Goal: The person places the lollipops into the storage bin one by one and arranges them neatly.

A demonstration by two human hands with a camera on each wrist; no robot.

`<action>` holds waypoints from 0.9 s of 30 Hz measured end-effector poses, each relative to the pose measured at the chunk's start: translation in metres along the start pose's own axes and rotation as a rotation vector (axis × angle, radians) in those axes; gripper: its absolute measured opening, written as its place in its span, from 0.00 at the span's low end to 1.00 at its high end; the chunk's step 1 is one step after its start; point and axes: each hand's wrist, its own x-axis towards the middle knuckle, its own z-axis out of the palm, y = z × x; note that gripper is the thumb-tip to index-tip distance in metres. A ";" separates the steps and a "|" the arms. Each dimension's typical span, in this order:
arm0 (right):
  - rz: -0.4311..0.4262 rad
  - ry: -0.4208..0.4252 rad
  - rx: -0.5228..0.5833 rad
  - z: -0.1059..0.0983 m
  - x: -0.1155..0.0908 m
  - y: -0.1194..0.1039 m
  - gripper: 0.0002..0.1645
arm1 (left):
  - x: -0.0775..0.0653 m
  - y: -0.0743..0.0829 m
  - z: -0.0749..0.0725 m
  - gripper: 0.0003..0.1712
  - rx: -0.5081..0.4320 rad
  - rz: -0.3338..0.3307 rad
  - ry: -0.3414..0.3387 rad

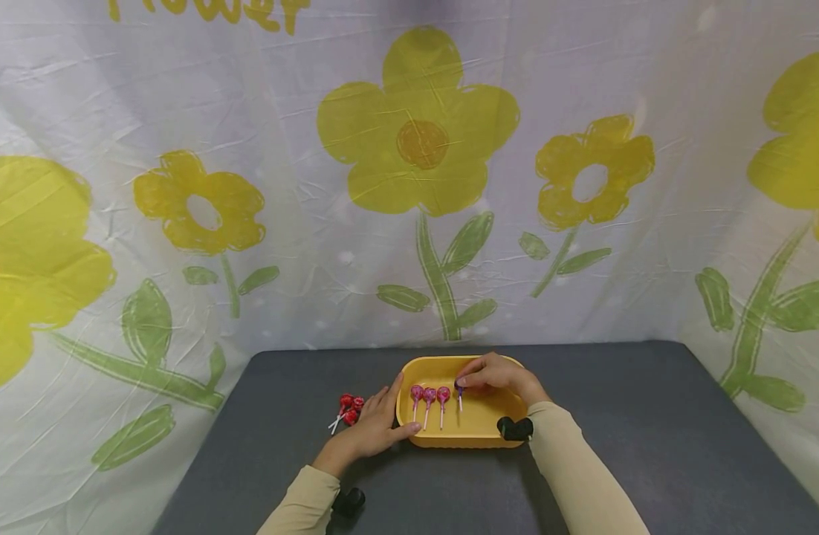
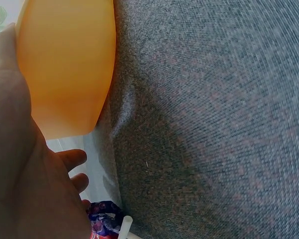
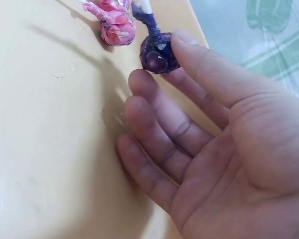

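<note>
A yellow tray [image 1: 476,440] holds three pink lollipops [image 1: 429,396] in a row, sticks toward the near side. My right hand [image 1: 496,374] pinches a purple lollipop [image 3: 159,52] by its wrapped head, just right of that row, its white stick pointing to the near side. In the right wrist view the thumb and index finger touch the head while the other fingers curve loosely below. At the tray's left end, my left hand [image 1: 377,423] rests with fairly straight fingers along the outer wall and its thumb at the near rim.
Several red-wrapped lollipops [image 1: 348,405] lie bunched on the dark grey table [image 1: 282,446], left of the left hand. Behind the table and at its sides hangs a white cloth [image 1: 302,260] printed with yellow flowers.
</note>
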 end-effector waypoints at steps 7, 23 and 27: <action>0.007 -0.014 -0.021 0.002 0.000 0.000 0.17 | -0.001 0.001 -0.001 0.63 0.000 -0.006 0.013; 0.004 -0.022 -0.071 0.005 0.000 -0.008 0.14 | -0.001 0.001 0.000 0.62 0.006 -0.009 0.012; 0.013 0.000 -0.105 0.006 0.001 -0.009 0.13 | 0.000 -0.001 0.002 0.63 -0.007 0.005 0.024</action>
